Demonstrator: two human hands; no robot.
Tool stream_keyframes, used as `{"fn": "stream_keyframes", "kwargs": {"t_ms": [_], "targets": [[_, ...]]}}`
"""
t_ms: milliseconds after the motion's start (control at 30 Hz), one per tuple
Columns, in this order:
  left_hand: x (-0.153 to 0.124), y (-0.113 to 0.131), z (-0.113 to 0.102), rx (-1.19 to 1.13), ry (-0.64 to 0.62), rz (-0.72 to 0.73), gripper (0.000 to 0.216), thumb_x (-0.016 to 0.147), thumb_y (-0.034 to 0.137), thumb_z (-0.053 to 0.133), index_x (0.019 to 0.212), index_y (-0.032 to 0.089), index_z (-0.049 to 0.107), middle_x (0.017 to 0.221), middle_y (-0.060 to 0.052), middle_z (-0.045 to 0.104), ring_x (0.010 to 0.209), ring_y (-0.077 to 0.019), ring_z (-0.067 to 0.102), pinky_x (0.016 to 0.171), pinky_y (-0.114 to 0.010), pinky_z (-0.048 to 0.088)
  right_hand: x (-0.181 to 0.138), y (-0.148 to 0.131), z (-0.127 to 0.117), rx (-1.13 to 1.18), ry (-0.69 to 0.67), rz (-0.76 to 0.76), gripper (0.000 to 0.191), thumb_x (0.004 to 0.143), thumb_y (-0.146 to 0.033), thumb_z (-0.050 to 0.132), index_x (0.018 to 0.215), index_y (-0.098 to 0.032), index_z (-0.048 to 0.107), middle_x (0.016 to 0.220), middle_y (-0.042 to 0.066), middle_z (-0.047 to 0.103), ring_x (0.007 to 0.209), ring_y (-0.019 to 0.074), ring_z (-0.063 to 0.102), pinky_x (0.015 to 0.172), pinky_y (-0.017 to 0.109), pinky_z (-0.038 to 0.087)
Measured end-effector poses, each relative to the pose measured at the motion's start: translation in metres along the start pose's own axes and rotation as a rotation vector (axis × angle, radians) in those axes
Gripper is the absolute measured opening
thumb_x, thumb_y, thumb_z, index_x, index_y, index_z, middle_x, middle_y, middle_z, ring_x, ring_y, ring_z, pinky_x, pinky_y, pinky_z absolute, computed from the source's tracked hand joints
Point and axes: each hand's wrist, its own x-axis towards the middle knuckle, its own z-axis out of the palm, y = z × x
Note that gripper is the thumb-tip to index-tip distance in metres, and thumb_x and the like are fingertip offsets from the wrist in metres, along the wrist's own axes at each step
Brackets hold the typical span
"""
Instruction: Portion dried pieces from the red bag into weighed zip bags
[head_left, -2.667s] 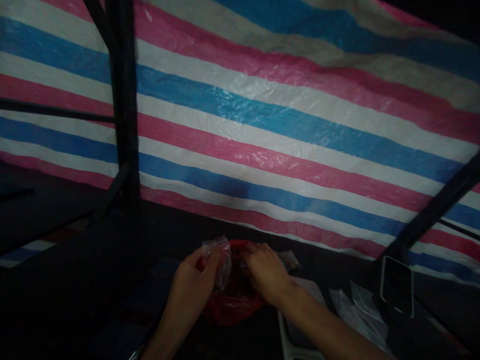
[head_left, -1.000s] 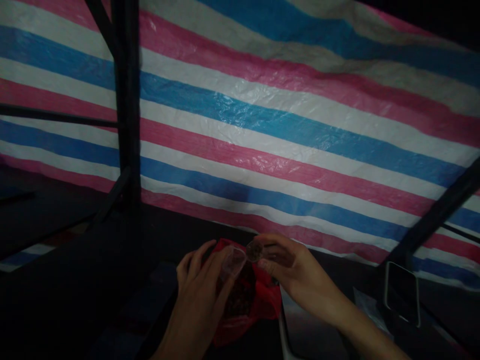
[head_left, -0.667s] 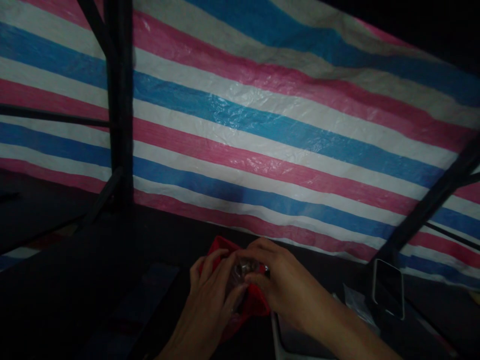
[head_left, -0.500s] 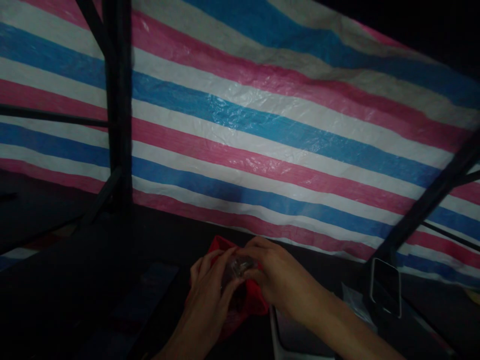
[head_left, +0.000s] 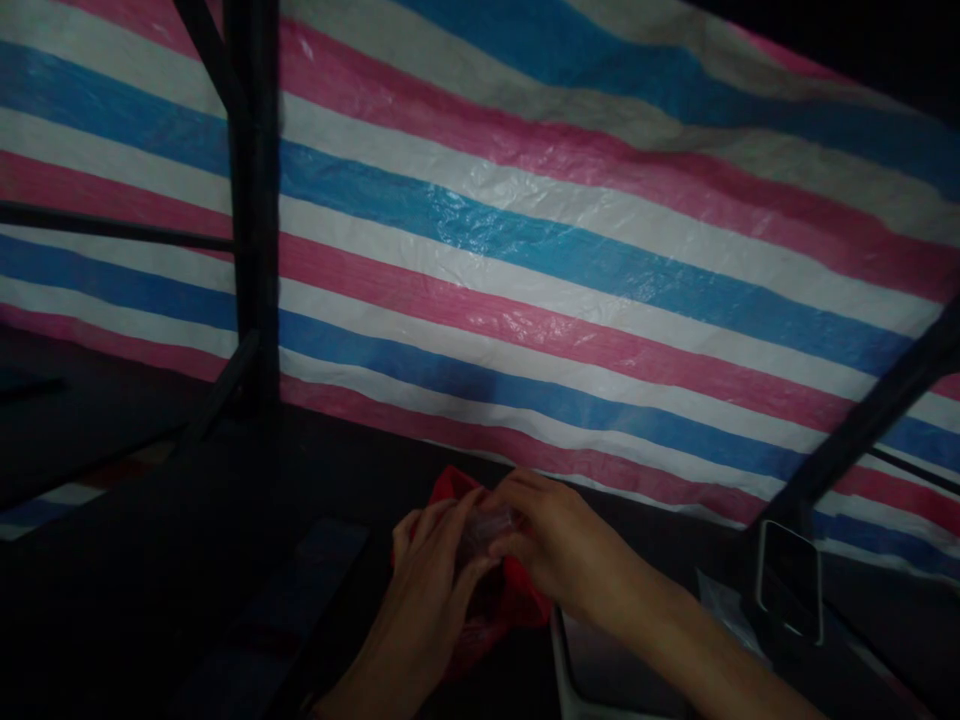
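A small clear plastic item [head_left: 489, 530], perhaps a bag or packet, is held between my two hands; the dim light hides its exact kind. My left hand [head_left: 435, 570] curls around its left side, thumb and fingers bent. From the right, my right hand [head_left: 544, 530] pinches it with thumb and fingertips. Just beneath and around the hands lies a red bag [head_left: 529, 595], its edges showing behind the left fingers and below the right palm. The inside of the bag is dark and mostly hidden.
To the right a phone [head_left: 790, 582] rests beside a clear plastic packet [head_left: 727, 610]. A flat device with a pale edge [head_left: 564, 670] lies under my right forearm. Dark metal posts [head_left: 257, 220] stand before a striped plastic sheet [head_left: 570, 270]. A dark bluish strip [head_left: 300, 590] lies left.
The view has shifted slightly, so everything sits a little further right. Both hands stay at the clear plastic item, which has turned slightly between the fingers.
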Motion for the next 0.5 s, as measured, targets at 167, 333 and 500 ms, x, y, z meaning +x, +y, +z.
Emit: {"fn": "stream_keyframes", "kwargs": {"t_ms": [167, 333, 500], "targets": [[-0.003, -0.008, -0.009, -0.135, -0.032, -0.086, 0.051, 0.095, 0.043, 0.058, 0.143, 0.030, 0.065, 0.132, -0.008, 0.074, 0.133, -0.0358, 0.053, 0.114, -0.058, 0.044, 0.005, 0.005, 0.000, 0.211, 0.094, 0.037, 0.041, 0.084, 0.005, 0.062, 0.109, -0.023, 0.077, 0.114, 0.003, 0.075, 0.107, 0.0181, 0.071, 0.095, 0.028, 0.054], [0.004, -0.014, -0.028, -0.303, 0.122, -0.211, 0.059, 0.093, 0.056, 0.058, 0.142, 0.024, 0.062, 0.134, -0.012, 0.073, 0.125, -0.0327, 0.065, 0.111, -0.051, 0.049, 0.010, 0.005, 0.025, -0.025, 0.020, 0.120, 0.050, 0.083, 0.002, 0.060, 0.124, -0.023, 0.075, 0.127, 0.006, 0.073, 0.114, 0.0198, 0.071, 0.101, 0.029, 0.053], [0.012, -0.020, -0.034, -0.377, 0.156, -0.300, 0.073, 0.087, 0.064, 0.061, 0.143, 0.018, 0.058, 0.137, -0.015, 0.072, 0.125, -0.0333, 0.069, 0.113, -0.051, 0.049, 0.017, 0.010, 0.054, -0.315, -0.214, 0.165, 0.050, 0.075, 0.003, 0.063, 0.119, -0.016, 0.076, 0.136, 0.015, 0.072, 0.130, 0.0294, 0.065, 0.111, 0.037, 0.048]]}}
